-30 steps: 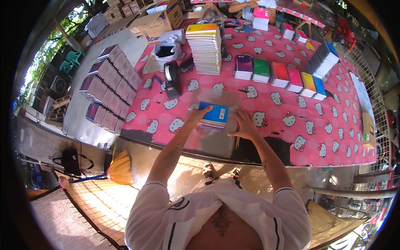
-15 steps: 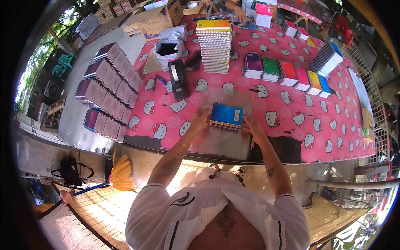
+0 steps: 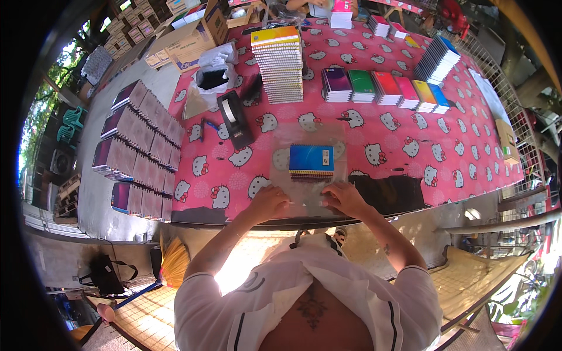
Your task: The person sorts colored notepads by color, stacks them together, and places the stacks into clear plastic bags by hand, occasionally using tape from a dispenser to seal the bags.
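A small stack of spiral notebooks (image 3: pixel 311 159) with a blue cover on top lies on a clear plastic sheet (image 3: pixel 339 137) spread on the pink tablecloth. Both my hands are nearer to me than the stack and apart from it. My left hand (image 3: pixel 269 202) has its fingers bent together at the left of the sheet's near edge. Opposite it, my right hand (image 3: pixel 346 199) pinches the same edge on the right. The plastic is see-through, so its exact outline between my fingers is hard to make out.
Notebook piles in several colours (image 3: pixel 383 89) stand at the back right, beside a tall pile (image 3: pixel 278 64). A black tape dispenser (image 3: pixel 235 120) and pens (image 3: pixel 205 127) lie to the left. Stacked notebooks (image 3: pixel 137 155) line the left edge. Another person's arm (image 3: pixel 297 4) shows at the far side.
My hands have let go of the notebook stack and drawn back toward me to the plastic sheet's near edge. The stack stays on the sheet. The view has shifted slightly.
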`<action>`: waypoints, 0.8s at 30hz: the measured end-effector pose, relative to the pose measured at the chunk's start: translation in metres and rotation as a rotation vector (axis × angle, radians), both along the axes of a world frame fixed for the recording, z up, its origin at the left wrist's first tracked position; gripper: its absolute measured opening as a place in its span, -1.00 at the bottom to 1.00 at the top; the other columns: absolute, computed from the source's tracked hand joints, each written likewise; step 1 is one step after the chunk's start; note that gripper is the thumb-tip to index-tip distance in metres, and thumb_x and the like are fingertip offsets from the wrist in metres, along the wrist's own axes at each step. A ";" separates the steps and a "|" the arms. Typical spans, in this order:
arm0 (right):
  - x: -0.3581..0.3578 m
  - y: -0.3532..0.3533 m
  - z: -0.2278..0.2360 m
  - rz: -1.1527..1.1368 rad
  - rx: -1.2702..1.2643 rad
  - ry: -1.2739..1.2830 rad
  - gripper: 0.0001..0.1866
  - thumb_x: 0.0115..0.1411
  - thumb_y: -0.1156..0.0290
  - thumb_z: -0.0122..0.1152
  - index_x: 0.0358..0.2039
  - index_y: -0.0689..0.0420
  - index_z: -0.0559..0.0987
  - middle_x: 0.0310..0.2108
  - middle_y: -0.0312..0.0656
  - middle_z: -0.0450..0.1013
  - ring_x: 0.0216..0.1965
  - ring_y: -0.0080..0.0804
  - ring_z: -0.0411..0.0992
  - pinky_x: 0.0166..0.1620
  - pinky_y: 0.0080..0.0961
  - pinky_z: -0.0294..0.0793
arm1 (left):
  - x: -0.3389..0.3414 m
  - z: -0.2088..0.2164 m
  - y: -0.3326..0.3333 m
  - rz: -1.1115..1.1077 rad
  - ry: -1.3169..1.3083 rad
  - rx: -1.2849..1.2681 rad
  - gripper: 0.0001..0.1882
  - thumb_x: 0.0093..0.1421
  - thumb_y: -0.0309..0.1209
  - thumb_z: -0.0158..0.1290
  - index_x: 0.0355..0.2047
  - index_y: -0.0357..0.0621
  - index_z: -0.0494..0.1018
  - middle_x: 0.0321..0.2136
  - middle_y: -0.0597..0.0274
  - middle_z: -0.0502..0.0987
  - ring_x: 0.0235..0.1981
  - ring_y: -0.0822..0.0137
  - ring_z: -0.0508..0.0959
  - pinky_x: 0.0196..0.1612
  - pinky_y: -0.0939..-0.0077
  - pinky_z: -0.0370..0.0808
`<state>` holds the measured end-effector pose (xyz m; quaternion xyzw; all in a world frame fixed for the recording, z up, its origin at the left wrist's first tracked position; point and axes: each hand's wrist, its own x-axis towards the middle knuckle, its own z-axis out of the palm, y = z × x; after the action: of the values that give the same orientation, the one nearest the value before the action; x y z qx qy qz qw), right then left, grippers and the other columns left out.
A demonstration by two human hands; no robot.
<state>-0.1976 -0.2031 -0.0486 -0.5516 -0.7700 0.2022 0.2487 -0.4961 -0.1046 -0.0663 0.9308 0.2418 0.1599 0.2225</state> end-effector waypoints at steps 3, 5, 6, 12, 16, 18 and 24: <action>0.018 0.001 -0.011 -0.007 -0.106 0.050 -0.80 0.20 0.28 0.27 -0.21 0.07 0.60 -0.34 -0.18 0.54 -0.25 -0.17 0.56 -0.24 -0.25 0.52 | 0.006 0.007 0.006 0.069 -0.042 0.037 -0.87 0.18 -0.32 0.17 -0.26 0.03 0.58 -0.44 0.21 0.60 -0.37 0.17 0.60 -0.25 0.23 0.51; 0.019 0.008 0.003 -0.168 -0.072 0.212 -0.76 0.19 0.25 0.29 -0.19 0.09 0.61 -0.31 -0.16 0.55 -0.25 -0.17 0.56 -0.24 -0.26 0.53 | 0.015 0.017 0.014 0.200 -0.090 -0.058 -0.85 0.19 -0.38 0.16 -0.21 -0.02 0.57 -0.43 0.18 0.61 -0.39 0.20 0.61 -0.28 0.29 0.51; 0.019 0.008 0.011 -0.247 -0.059 0.293 -0.73 0.18 0.24 0.31 -0.18 0.10 0.61 -0.30 -0.16 0.55 -0.25 -0.16 0.56 -0.23 -0.26 0.53 | 0.019 0.019 0.019 0.294 -0.143 -0.162 -0.82 0.20 -0.41 0.16 -0.17 -0.05 0.57 -0.42 0.19 0.61 -0.39 0.25 0.61 -0.27 0.35 0.51; 0.060 0.026 -0.026 -0.341 -0.255 0.552 -0.71 0.28 0.28 0.23 -0.11 0.22 0.58 -0.24 -0.17 0.59 -0.20 -0.43 0.57 -0.21 -0.42 0.52 | 0.024 0.016 0.093 0.303 -0.340 -0.715 -0.85 0.25 -0.49 0.12 -0.19 -0.27 0.53 -0.39 0.30 0.60 -0.37 0.50 0.57 -0.29 0.57 0.48; 0.061 0.055 -0.044 -0.372 -0.394 0.914 -0.72 0.32 0.30 0.14 -0.12 0.27 0.54 -0.23 -0.19 0.56 -0.17 -0.46 0.54 -0.14 -0.47 0.54 | 0.028 -0.004 0.108 0.281 -0.448 -0.797 -0.83 0.23 -0.40 0.19 -0.27 -0.26 0.55 -0.42 0.31 0.57 -0.46 0.54 0.51 -0.38 0.59 0.47; 0.048 0.063 -0.045 -0.389 -0.518 1.178 -0.73 0.33 0.30 0.10 -0.16 0.28 0.52 -0.22 -0.18 0.55 -0.16 -0.40 0.55 -0.08 -0.45 0.55 | 0.027 -0.013 0.113 0.301 -0.449 -1.007 -0.84 0.25 -0.41 0.17 -0.27 -0.26 0.52 -0.39 0.25 0.59 -0.43 0.48 0.55 -0.36 0.58 0.51; 0.039 0.069 -0.038 -0.458 -0.600 1.119 -0.74 0.30 0.26 0.11 -0.22 0.22 0.50 -0.19 -0.10 0.54 -0.11 -0.33 0.55 0.02 -0.40 0.53 | 0.030 -0.009 0.101 0.329 -0.462 -1.383 -0.86 0.30 -0.43 0.09 -0.24 -0.25 0.41 -0.32 0.14 0.56 -0.29 0.31 0.62 -0.21 0.44 0.61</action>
<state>-0.1590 -0.1338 -0.0863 -0.5582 -0.2992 0.6049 0.4828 -0.4660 -0.0035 -0.0749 0.4729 0.3704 0.1942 0.7755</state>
